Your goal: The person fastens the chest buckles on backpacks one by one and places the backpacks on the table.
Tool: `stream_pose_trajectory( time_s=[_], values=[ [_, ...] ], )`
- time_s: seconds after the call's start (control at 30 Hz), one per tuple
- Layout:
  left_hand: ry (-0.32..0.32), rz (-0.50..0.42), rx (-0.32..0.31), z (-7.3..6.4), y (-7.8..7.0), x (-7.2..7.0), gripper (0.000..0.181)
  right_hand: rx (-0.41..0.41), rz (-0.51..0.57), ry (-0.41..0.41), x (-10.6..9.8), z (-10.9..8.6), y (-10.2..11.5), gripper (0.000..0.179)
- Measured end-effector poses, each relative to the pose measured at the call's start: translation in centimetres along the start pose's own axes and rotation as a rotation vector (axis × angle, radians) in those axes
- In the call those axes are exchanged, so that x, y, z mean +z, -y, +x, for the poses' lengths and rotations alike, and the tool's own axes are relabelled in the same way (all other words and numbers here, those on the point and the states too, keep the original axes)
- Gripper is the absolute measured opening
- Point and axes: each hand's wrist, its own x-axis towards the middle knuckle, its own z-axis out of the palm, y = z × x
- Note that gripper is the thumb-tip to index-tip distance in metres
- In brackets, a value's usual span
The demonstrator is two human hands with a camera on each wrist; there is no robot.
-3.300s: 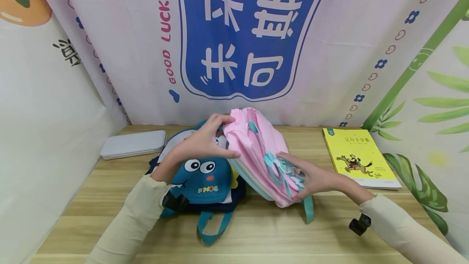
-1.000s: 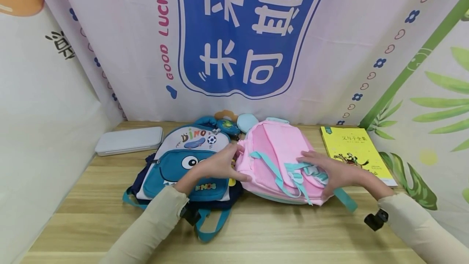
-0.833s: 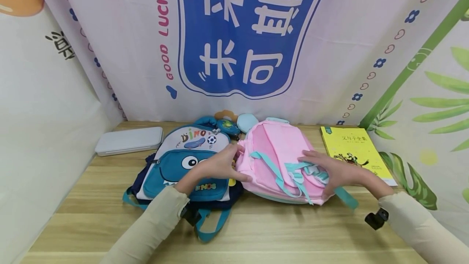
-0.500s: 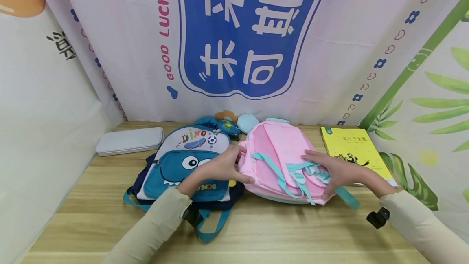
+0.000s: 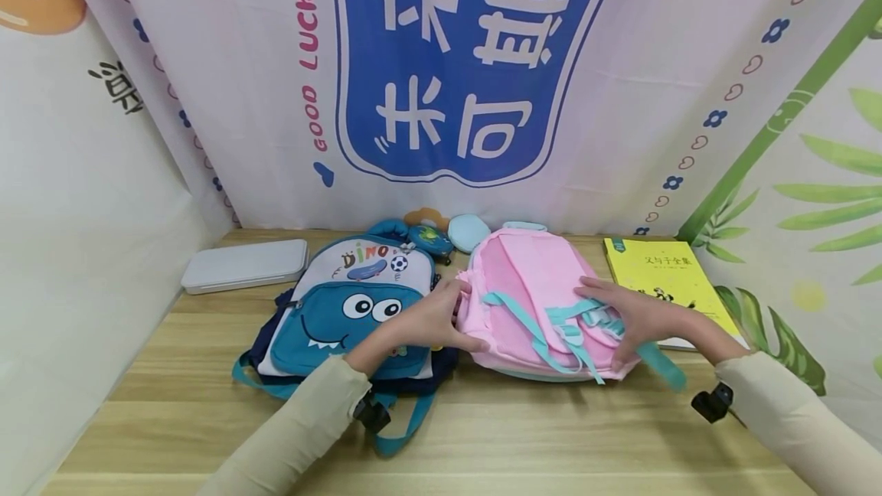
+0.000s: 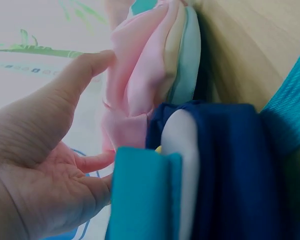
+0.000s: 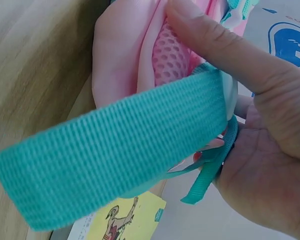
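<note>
A pink backpack with turquoise straps lies back panel up on the table, right of a blue dinosaur backpack. My left hand grips the pink bag's left side, thumb toward the front and fingers toward the back. In the left wrist view, the left thumb touches the pink fabric, with the dinosaur bag close below. On the opposite side, my right hand holds the pink bag by its lower right edge, beside bunched straps. A loose turquoise strap end hides part of that side in the right wrist view.
A grey flat case lies at the back left. At the right is a yellow book. A small dark blue pouch and a pale blue round item sit behind the bags, near the printed cloth backdrop.
Earlier the pink backpack was tipped up, partly over the dinosaur bag; it now lies flatter, beside it. In the last half second both hands and the pink bag have shifted slightly right.
</note>
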Motion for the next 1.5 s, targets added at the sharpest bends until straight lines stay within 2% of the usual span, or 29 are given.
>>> stream_pose_trajectory(
  time_s=[0.27, 0.5, 0.87, 1.07, 1.33, 1.5],
  values=[
    [-0.007, 0.007, -0.033, 0.2, 0.1, 0.8, 0.098, 0.021, -0.019, 0.007, -0.3, -0.1, 0.1, 0.121],
    [-0.020, -0.009, -0.030, 0.2, 0.0, 1.1, 0.102, 0.028, -0.061, 0.004, -0.2, 0.2, 0.1, 0.119],
    [-0.021, -0.025, -0.007, 0.2, -0.5, 1.9, 0.107, 0.021, -0.054, 0.024, -1.0, 0.3, 0.0, 0.116],
    [-0.025, -0.009, -0.005, 0.3, -0.5, 2.4, 0.106, 0.027, -0.045, 0.033, -1.1, 0.4, -0.3, 0.116],
    [-0.027, -0.011, -0.008, 0.4, -0.6, 2.4, 0.107, 0.020, -0.050, 0.022, -0.8, 0.4, 0.1, 0.113],
    [-0.030, 0.021, -0.002, 0.5, -0.8, 2.4, 0.106, 0.039, -0.049, 0.024, -0.6, 0.4, 0.2, 0.112]
  ],
)
